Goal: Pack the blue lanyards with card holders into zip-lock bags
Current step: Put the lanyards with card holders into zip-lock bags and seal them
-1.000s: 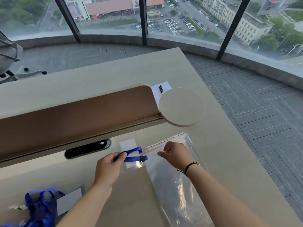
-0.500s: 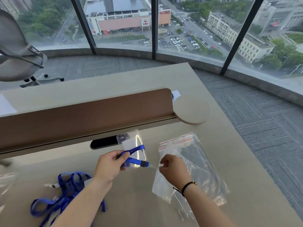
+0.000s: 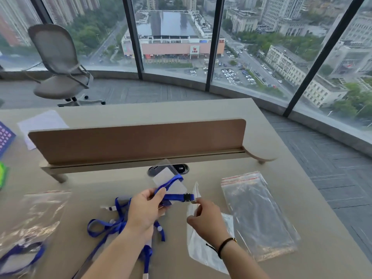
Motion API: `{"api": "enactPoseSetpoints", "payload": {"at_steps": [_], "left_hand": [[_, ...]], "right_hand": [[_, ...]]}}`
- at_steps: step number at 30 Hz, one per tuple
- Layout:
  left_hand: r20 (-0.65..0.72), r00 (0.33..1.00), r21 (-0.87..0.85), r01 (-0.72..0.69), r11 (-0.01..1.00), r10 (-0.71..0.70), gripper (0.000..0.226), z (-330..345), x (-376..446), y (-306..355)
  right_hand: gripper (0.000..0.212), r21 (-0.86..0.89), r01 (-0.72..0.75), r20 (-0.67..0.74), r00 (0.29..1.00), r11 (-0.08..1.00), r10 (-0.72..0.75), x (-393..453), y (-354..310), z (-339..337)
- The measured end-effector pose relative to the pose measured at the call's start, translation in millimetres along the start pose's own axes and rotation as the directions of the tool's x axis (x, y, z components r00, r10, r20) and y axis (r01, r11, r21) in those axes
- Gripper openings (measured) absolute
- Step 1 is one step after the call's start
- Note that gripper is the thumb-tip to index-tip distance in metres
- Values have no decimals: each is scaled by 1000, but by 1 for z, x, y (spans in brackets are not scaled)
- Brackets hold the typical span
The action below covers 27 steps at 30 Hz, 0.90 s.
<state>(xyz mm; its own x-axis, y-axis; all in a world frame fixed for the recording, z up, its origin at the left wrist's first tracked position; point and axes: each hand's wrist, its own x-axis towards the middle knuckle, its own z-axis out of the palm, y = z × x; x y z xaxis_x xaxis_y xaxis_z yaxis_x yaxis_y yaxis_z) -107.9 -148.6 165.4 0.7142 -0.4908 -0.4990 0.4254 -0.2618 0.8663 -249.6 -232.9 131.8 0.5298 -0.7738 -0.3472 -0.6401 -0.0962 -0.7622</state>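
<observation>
Lanyard (image 3: 173, 196) – left hand (image 3: 144, 212) grips; right hand (image 3: 205, 218) pinches bag (image 3: 201, 246).

Two bare forearms reach into view from the bottom edge, with no sleeves visible on either arm. The left hand (image 3: 145, 211) wears no ring, watch or band on the parts that show. The right hand (image 3: 207, 218) is likewise bare, but its wrist carries a thin black cord bracelet (image 3: 221, 246) with a small gold-coloured bead or clasp on the outer side.
</observation>
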Motion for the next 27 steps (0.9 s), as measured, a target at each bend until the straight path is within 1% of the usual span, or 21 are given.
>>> {"api": "enactPoseSetpoints", "payload": {"at_steps": [2,3,4,5,6,8,9,11,13,14,16,18,20,21,22,24,27], "left_hand": [[29,997,-124,74,989,-71,10,-10,-8,0],[53,993,-174,117,978,-109,13,-14,-12,-1],[78,988,-207,148,967,-135,15,-18,-15,-3],[97,984,-232,168,958,-150,17,-21,-18,-4],[101,983,-243,174,954,-153,18,-24,-21,-6],[80,985,-244,165,956,-150,17,-29,-25,-8],[65,987,-247,159,956,-148,16,-35,-26,-8],[36,988,-243,151,958,-147,15,-41,-26,-9],[13,992,-227,125,966,-125,15,-53,-24,-9],[-2,995,-198,98,975,-100,15,-58,-21,-10],[-53,998,-82,27,996,-31,12,-70,-16,-13],[-92,995,54,-35,998,40,10,-80,-12,-15],[-95,989,173,-95,980,112,8,-86,-11,-16],[-88,985,230,-124,965,147,8,-89,-12,-16],[-75,981,286,-153,946,181,8,-92,-13,-16],[-14,970,387,-219,896,243,8,-96,-14,-17],[103,940,545,-327,772,326,12,-100,-14,-18]], "right_hand": [[53,-6,13,13,1000,1000,-13,-8,-14,15],[49,-7,27,23,999,1000,-27,-12,-21,22],[38,-10,38,21,999,999,-38,-15,-27,29],[23,-10,41,10,999,999,-41,-18,-32,36],[18,-11,43,4,999,999,-43,-20,-38,41],[34,-6,58,3,998,998,-58,-24,-45,50],[38,-5,62,1,998,998,-62,-26,-50,54],[41,7,67,-4,998,998,-67,-28,-53,58],[41,-17,86,-15,996,996,-86,-29,-57,62],[40,-22,89,-24,996,996,-90,-28,-57,64],[32,-11,81,-58,995,997,-82,-27,-56,67],[27,45,77,-94,993,996,-73,-26,-54,68],[22,114,90,-115,990,989,-77,-26,-52,68],[25,139,100,-119,989,985,-84,-26,-52,68],[33,153,107,-116,989,982,-90,-26,-51,68],[46,164,121,-113,988,979,-104,-25,-50,68],[48,162,143,-125,984,976,-123,-26,-51,71]]}}
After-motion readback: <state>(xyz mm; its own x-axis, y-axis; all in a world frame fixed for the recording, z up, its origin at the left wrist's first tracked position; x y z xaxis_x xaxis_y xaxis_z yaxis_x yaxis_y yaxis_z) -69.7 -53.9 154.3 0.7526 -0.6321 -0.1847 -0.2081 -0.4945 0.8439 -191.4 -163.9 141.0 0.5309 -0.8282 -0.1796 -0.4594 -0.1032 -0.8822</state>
